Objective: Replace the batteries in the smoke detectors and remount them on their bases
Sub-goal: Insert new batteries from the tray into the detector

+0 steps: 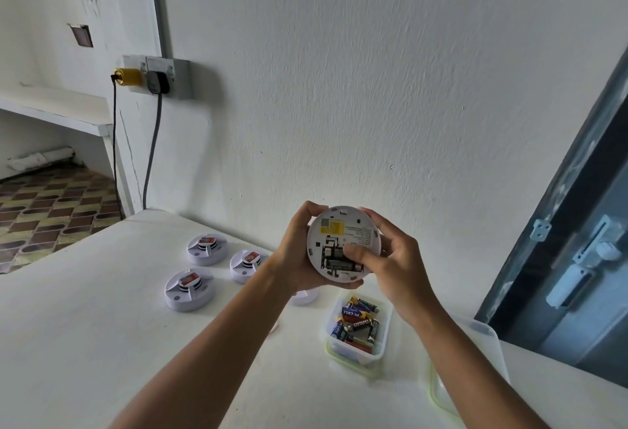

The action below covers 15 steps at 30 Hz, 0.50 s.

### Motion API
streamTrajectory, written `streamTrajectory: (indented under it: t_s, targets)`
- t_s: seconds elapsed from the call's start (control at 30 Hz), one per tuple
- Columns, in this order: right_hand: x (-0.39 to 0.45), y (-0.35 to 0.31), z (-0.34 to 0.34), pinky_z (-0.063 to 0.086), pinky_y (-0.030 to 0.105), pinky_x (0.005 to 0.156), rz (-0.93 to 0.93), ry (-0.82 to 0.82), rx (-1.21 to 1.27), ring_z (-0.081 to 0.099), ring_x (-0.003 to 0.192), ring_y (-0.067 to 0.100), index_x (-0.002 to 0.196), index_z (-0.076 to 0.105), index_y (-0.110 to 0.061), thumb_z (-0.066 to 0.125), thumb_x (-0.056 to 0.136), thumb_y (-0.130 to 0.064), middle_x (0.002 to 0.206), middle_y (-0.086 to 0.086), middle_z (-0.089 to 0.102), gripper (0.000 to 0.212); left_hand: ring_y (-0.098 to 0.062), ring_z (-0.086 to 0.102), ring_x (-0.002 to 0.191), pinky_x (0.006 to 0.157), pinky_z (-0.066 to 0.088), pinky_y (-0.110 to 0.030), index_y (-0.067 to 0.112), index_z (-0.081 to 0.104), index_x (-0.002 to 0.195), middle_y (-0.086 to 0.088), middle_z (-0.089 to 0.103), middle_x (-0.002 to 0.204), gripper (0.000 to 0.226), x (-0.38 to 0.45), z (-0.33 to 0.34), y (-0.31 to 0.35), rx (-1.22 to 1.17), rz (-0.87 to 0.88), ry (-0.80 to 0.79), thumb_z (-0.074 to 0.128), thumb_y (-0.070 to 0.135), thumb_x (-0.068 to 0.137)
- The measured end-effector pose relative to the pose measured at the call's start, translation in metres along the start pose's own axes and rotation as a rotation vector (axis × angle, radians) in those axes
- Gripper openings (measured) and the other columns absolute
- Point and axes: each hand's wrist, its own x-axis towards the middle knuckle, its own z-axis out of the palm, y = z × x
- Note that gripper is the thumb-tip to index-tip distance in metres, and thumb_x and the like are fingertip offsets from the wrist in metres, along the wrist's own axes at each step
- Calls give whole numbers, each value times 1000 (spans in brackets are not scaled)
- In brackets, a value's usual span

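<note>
While my left hand (299,252) cups the detector (343,243) by its rim, back side facing me, above the desk's (102,343) far edge, my right hand (390,265) wraps the opposite rim and its thumb (356,253) presses into the open battery bay. A dark cell seems to sit there; I can't tell if it is fully seated. I'd push flat along the cell, not at an angle, and keep the left fingers tight so the smooth round plastic shell doesn't spin. Below, a clear tub (356,326) of glossy mixed batteries sits near the desk's right edge. Three white domed detectors (190,289) rest left of it, a fourth mostly hidden.
</note>
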Motion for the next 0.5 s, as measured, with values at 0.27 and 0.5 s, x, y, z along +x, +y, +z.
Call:
streamTrajectory:
  t_s: [0.27, 0.5]
  targets:
    - [-5, -20, -3, 58, 35, 85, -100, -70, -117, 63, 107, 10, 135, 50, -27, 71, 80, -31, 117, -5, 64, 59, -29, 65, 75, 69, 54, -41, 15, 75, 88, -15, 68, 90, 55, -6, 12, 7, -19, 42, -58, 39, 53, 72]
    - [-7, -28, -3, 60, 39, 80, -128, -5, -74, 66, 102, 14, 131, 56, -23, 73, 74, -32, 111, -1, 68, 61, -31, 63, 79, 68, 55, -41, 12, 71, 99, -16, 66, 95, 57, -11, 23, 12, -17, 49, -105, 40, 52, 71]
